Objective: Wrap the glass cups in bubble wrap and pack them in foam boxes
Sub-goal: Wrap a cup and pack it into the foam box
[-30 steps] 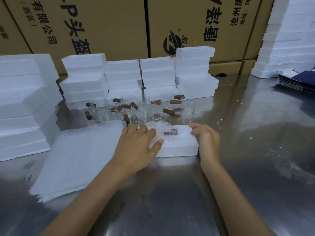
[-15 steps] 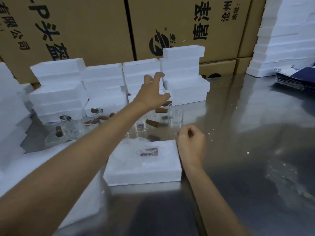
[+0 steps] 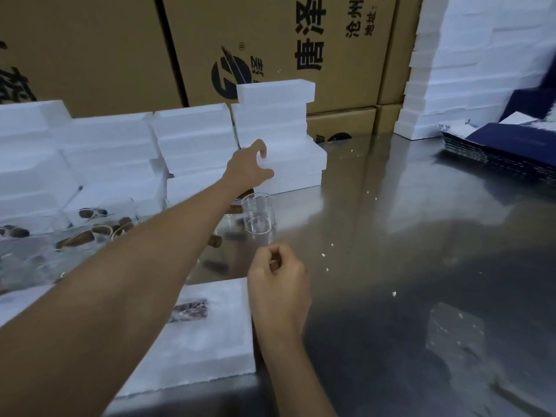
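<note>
Two hands (image 3: 278,291), blocky white foam (image 3: 279,139).

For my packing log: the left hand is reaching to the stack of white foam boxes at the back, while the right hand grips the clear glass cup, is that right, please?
Not quite. In the head view the right hand is curled beside the clear glass cup, not gripping it. The left hand does reach to the stack of white foam boxes.

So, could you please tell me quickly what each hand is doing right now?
Left hand: fingers curved at the stacked white foam boxes; grip cannot be told.
Right hand: curled shut, apparently holding nothing.
</note>
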